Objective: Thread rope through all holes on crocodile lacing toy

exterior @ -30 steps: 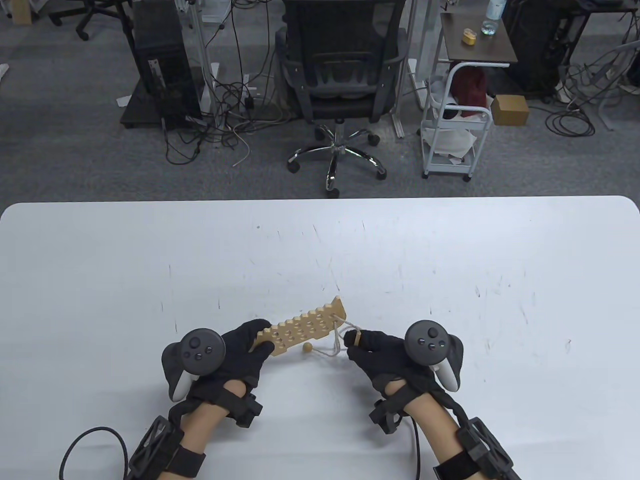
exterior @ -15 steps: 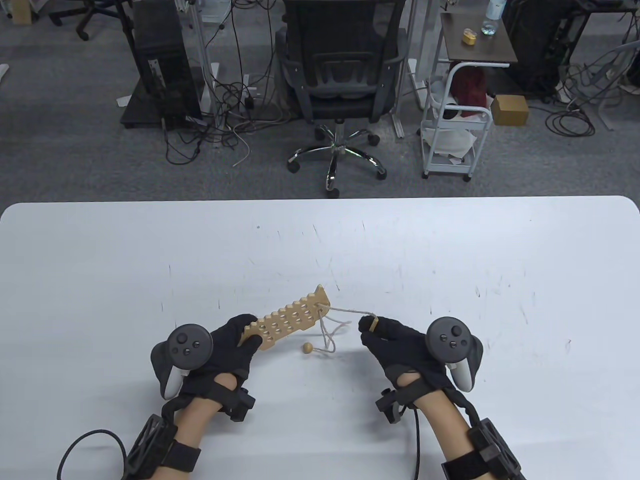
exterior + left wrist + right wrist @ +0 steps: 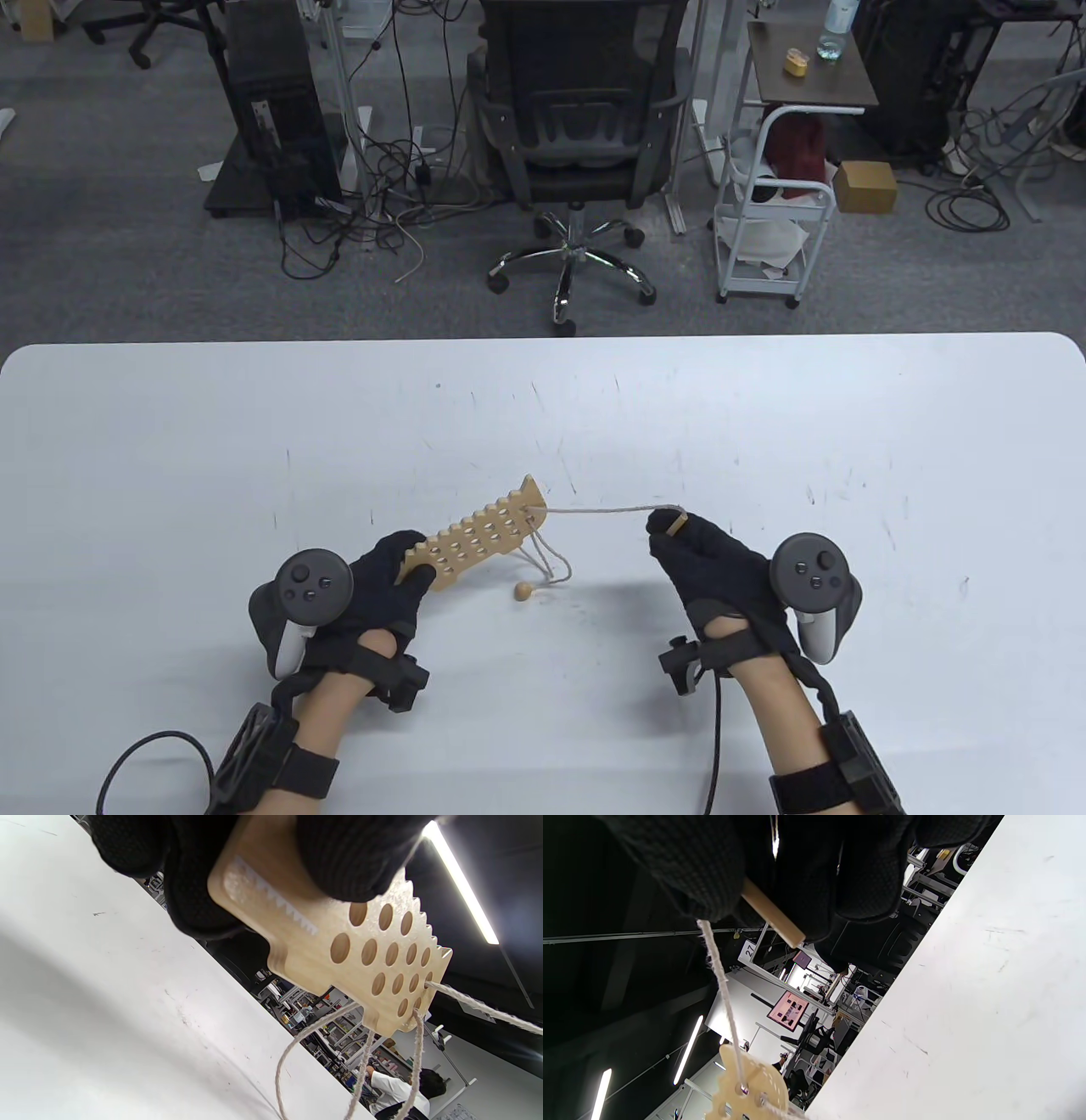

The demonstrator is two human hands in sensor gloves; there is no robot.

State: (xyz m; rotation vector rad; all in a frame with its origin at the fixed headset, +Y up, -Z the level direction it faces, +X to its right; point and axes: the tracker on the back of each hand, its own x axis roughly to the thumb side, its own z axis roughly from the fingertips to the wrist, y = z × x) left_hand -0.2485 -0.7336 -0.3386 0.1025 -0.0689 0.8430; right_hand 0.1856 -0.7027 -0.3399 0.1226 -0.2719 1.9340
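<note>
My left hand [image 3: 399,577] grips the head end of the wooden crocodile lacing toy [image 3: 479,543], lifted and tilted above the white table [image 3: 764,424]. Its rows of holes face me in the left wrist view, crocodile [image 3: 365,955]. A beige rope [image 3: 598,509] runs taut from a hole at the tail end to my right hand [image 3: 679,531], which pinches the wooden needle [image 3: 772,918] tied to the rope [image 3: 723,988]. A slack loop [image 3: 551,564] hangs below the tail, ending in a wooden bead [image 3: 523,592] on the table.
Beyond the table's far edge stand a black office chair [image 3: 577,127], a white trolley [image 3: 768,221] and tangled cables on the grey floor. A black cable [image 3: 148,764] lies by my left forearm.
My right hand has moved right and away, pulling the rope taut through the tail hole. My left hand has drawn the crocodile leftward, and the slack loop has shrunk.
</note>
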